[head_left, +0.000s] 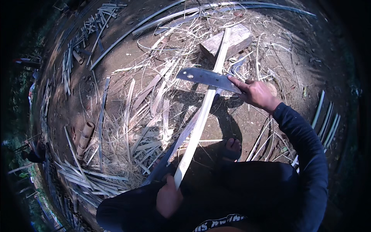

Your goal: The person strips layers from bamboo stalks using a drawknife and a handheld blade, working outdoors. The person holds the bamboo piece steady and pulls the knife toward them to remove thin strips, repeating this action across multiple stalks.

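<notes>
A long pale bamboo strip (197, 133) slants up and away from my lap. Its near end sits in my left hand (169, 198), whose fingers are closed round it. The far end rests on a wooden block (239, 40). My right hand (257, 93) grips a wide dark machete (208, 78), its index finger stretched along the blade. The blade lies across the strip a little short of the block, its squared tip toward the left. The handle is mostly hidden inside my right hand.
Shavings and split bamboo pieces (150, 127) litter the ground ahead and left. A short bamboo tube (85, 140) lies at the left, near stacked strips (91, 179). Long curved strips (170, 17) stretch across the far side. More green strips (328, 125) lie at the right. My foot (233, 147) is below.
</notes>
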The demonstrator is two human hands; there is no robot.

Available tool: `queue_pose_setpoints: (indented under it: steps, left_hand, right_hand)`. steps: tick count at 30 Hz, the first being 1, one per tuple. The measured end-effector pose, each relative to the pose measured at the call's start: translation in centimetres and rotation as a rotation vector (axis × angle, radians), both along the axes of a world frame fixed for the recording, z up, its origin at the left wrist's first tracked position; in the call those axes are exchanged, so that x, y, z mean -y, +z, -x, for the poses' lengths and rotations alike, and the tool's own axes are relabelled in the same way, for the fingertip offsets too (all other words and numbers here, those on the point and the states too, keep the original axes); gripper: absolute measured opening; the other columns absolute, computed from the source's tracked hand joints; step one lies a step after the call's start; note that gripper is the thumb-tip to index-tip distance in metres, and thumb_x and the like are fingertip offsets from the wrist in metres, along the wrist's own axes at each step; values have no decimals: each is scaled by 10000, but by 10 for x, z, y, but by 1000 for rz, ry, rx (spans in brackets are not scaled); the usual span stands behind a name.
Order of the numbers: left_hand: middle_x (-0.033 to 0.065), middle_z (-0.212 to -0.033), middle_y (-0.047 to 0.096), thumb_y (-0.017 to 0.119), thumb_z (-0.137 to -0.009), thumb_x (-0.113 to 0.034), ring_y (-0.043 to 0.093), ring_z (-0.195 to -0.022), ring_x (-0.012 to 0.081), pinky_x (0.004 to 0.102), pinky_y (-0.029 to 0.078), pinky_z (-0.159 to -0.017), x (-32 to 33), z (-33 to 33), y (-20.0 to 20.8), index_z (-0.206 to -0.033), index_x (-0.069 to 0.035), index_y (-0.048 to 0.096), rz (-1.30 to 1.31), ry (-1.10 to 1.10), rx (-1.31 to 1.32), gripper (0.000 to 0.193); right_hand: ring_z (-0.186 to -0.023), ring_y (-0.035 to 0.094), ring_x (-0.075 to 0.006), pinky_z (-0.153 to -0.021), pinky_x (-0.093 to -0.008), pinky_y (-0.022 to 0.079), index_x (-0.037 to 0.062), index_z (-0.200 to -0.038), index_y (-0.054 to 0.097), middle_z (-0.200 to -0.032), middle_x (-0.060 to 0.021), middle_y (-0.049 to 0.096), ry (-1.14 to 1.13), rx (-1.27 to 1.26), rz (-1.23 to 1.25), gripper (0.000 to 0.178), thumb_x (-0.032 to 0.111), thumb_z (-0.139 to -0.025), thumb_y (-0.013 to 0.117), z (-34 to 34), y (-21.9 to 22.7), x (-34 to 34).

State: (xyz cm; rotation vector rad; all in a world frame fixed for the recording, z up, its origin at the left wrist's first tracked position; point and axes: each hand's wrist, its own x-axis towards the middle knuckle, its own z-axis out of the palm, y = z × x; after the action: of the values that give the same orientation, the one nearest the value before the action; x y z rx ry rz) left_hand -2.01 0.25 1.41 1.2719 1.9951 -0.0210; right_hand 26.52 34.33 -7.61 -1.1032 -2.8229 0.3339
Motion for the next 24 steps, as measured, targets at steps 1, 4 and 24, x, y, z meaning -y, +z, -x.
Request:
queue_pose_setpoints:
  steps: [1, 4, 24]
  left_hand:
    - [307, -751, 606, 643, -835, -42, 621, -718, 502, 580, 495, -617, -8, -2, -4, -1031, 17, 405, -31, -26, 18, 314]
    - [316, -769, 611, 662, -820, -49, 636, -762, 497, 569, 512, -650, -10, -3, -14, -1036, 16, 394, -24, -24, 29, 350]
    - [301, -714, 611, 653, -810, -72, 649, -726, 475, 545, 519, -639, -8, 9, -17, -1005, 13, 411, -122, -60, 180, 322]
  right_hand:
    - [-497, 621, -310, -514, -438, 521, 199, -1508, 392, -604, -151, 611, -134, -11, 175, 671, 221, -889, 648, -9, 4, -23]
    - [-563, 647, -336, -580, -463, 545, 183, -1513, 370, -620, -174, 611, -68, 19, -40, 675, 254, -896, 635, 11, -7, -15]
    - [-615, 649, -392, -628, -478, 542, 197, -1483, 431, -736, -184, 649, -249, -81, -17, 678, 248, -845, 651, -46, -19, -86]
